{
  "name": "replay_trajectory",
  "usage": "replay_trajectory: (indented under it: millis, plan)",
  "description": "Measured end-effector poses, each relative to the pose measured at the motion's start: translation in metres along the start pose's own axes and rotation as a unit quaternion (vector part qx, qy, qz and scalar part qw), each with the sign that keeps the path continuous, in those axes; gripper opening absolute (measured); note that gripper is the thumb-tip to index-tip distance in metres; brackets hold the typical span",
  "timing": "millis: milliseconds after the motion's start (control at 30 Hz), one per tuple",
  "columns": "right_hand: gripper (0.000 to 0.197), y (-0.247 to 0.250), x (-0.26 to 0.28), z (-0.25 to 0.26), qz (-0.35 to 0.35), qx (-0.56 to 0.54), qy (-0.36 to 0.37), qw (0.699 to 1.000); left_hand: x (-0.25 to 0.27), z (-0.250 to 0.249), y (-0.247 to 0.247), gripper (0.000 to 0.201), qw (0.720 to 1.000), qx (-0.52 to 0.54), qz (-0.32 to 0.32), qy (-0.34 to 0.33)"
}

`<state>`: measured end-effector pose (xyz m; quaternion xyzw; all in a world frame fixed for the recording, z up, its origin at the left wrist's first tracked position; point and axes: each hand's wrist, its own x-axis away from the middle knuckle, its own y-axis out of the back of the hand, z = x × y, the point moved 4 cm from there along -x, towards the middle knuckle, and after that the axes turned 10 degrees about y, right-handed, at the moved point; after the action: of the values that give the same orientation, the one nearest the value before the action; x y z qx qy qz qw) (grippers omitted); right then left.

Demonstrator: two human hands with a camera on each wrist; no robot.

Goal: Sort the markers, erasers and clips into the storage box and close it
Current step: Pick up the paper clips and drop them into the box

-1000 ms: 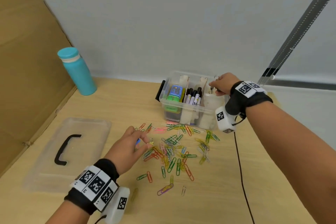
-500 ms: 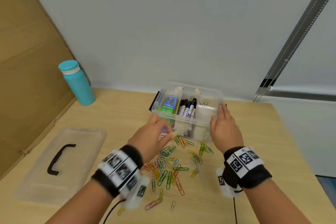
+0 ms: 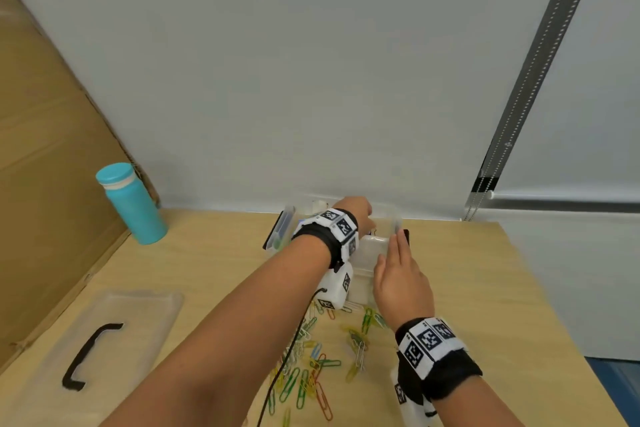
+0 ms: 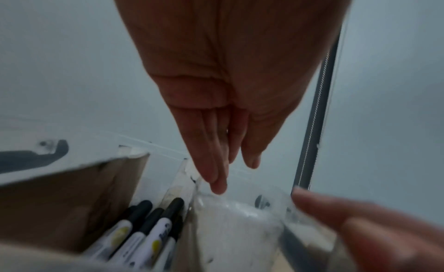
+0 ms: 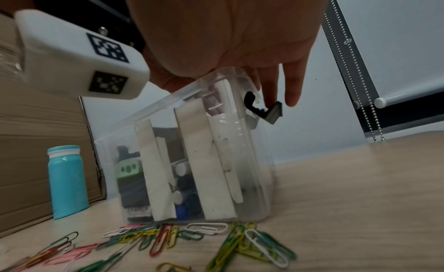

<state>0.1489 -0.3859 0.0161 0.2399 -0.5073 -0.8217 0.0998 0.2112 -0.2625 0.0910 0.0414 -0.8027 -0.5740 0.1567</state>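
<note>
The clear storage box (image 3: 370, 246) stands near the wall, lid off. Black markers (image 4: 149, 228) fill its middle compartment and a green eraser (image 5: 128, 168) sits in its left one. My left hand (image 3: 360, 215) reaches over the box. Its straight fingers (image 4: 216, 177) point down into the right compartment (image 4: 228, 228); I see no clip in them. My right hand (image 3: 389, 248) rests against the box's right end, with straight fingers (image 5: 291, 93) beside the black latch (image 5: 266, 110). Several coloured paper clips (image 3: 311, 371) lie on the table in front of the box.
The clear lid (image 3: 104, 340) with a black handle lies at the front left. A teal bottle (image 3: 133, 204) stands at the back left by a cardboard wall (image 3: 41, 149). A black cable (image 3: 287, 357) runs across the clips. A blind's bead chain (image 5: 377, 124) hangs at the right.
My left hand left the clip pile and moved up over the box's right compartment. My right hand came off the box top and settled against its right end.
</note>
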Motion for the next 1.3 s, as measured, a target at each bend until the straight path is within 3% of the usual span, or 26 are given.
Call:
replay_trajectory:
  millis: [133, 233, 300, 367, 433, 467, 500, 567, 633, 700, 800, 933, 1067, 1100, 1200, 1300]
  plan:
    - [0.056, -0.002, 0.0, -0.001, -0.013, -0.018, 0.007, 1.0, 0.044, 0.031, 0.022, 0.032, 0.988, 0.142, -0.039, -0.042]
    - [0.056, -0.006, 0.0, -0.003, -0.016, -0.054, 0.024, 0.998, 0.091, 0.074, 0.025, 0.029, 0.978, 0.167, -0.094, -0.085]
    - [0.056, -0.007, 0.003, -0.008, -0.029, -0.151, 0.013, 0.988, 0.117, 0.114, 0.019, 0.031, 0.971, 0.168, -0.145, -0.09]
    - [0.054, -0.004, 0.013, -0.016, -0.08, -0.274, -0.059, 0.957, 0.136, 0.159, 0.002, 0.033, 0.971, 0.16, -0.167, -0.052]
    - [0.045, -0.003, 0.033, -0.02, -0.129, -0.302, -0.147, 0.933, 0.147, 0.201, -0.024, 0.036, 0.982, 0.131, -0.138, 0.006]
    - [0.04, -0.006, 0.044, -0.02, -0.123, -0.284, -0.176, 0.935, 0.149, 0.219, -0.037, 0.039, 0.988, 0.109, -0.105, 0.032]
    - [0.036, -0.013, 0.053, -0.017, -0.089, -0.253, -0.189, 0.945, 0.15, 0.233, -0.05, 0.043, 0.992, 0.089, -0.068, 0.054]
    - [0.031, -0.032, 0.064, -0.002, 0.047, -0.161, -0.16, 0.973, 0.146, 0.249, -0.069, 0.05, 0.995, 0.066, -0.011, 0.08]
    - [0.036, -0.05, 0.064, 0.018, 0.145, -0.075, -0.073, 0.984, 0.136, 0.253, -0.082, 0.055, 0.995, 0.041, 0.033, 0.083]
    - [0.047, -0.066, 0.06, 0.032, 0.195, -0.013, -0.018, 0.981, 0.126, 0.25, -0.093, 0.058, 0.993, 0.017, 0.086, 0.075]
    - [0.062, -0.085, 0.06, 0.039, 0.276, 0.051, -0.017, 0.96, 0.125, 0.235, -0.106, 0.062, 0.989, -0.047, 0.139, 0.034]
    - [0.072, -0.088, 0.082, 0.052, 0.3, 0.06, -0.006, 0.952, 0.148, 0.22, -0.12, 0.061, 0.984, -0.104, 0.14, -0.038]
    - [0.11, -0.081, 0.119, 0.08, 0.311, 0.06, 0.041, 0.948, 0.171, 0.222, -0.137, 0.059, 0.981, -0.086, 0.156, -0.082]
    - [0.104, -0.079, 0.121, 0.084, 0.311, 0.053, 0.042, 0.948, 0.173, 0.22, -0.135, 0.058, 0.981, -0.077, 0.158, -0.085]
    - [0.056, -0.072, 0.106, 0.092, 0.281, 0.016, 0.043, 0.959, 0.162, 0.21, -0.12, 0.057, 0.987, -0.046, 0.111, -0.105]
    - [0.043, -0.073, 0.071, 0.098, 0.232, 0.019, 0.062, 0.971, 0.132, 0.196, -0.11, 0.057, 0.988, -0.043, 0.078, -0.123]
